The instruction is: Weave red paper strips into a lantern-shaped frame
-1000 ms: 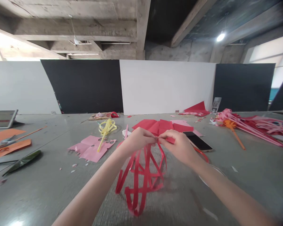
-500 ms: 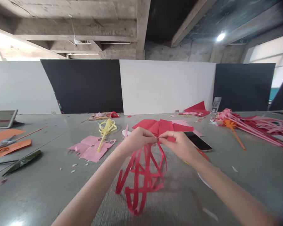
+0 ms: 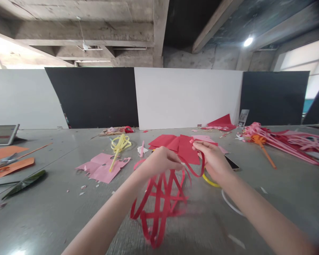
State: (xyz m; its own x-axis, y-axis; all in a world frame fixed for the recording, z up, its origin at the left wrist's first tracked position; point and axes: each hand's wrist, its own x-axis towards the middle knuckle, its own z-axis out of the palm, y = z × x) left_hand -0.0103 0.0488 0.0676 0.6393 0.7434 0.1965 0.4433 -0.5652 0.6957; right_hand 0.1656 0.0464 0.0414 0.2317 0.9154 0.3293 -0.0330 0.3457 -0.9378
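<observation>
Far left on my feed there's a tablet (image 3: 2, 135), angled up, with a small reddish patch on its screen that I can't read. Then flat orange sheets (image 3: 23, 163), scissors (image 3: 5, 161) lying on them, and a pointed green leaf shape (image 3: 26, 183) with a thin stem. Next I've got a creased pink sheet (image 3: 102, 174) with cut-out holes, a yellow bundle of loops (image 3: 120, 143) resting its stem on it.

Mid-table, the springy red loops (image 3: 156, 215) sit in front of a folded matte red sheet (image 3: 187, 149). My left hand (image 3: 163, 163) has its fingertips pinched together on the top of those loops. My right hand (image 3: 214, 157) has thumb and finger closed on the end of a narrow red strip (image 3: 202, 166), which sags in a curve between both hands.

Further right: a glossy dark phone (image 3: 232, 163) partly hidden, a clear stand (image 3: 244, 118) with print too tiny to read, an orange tassel thing (image 3: 259, 140), and tangled pink strips (image 3: 279, 136).
</observation>
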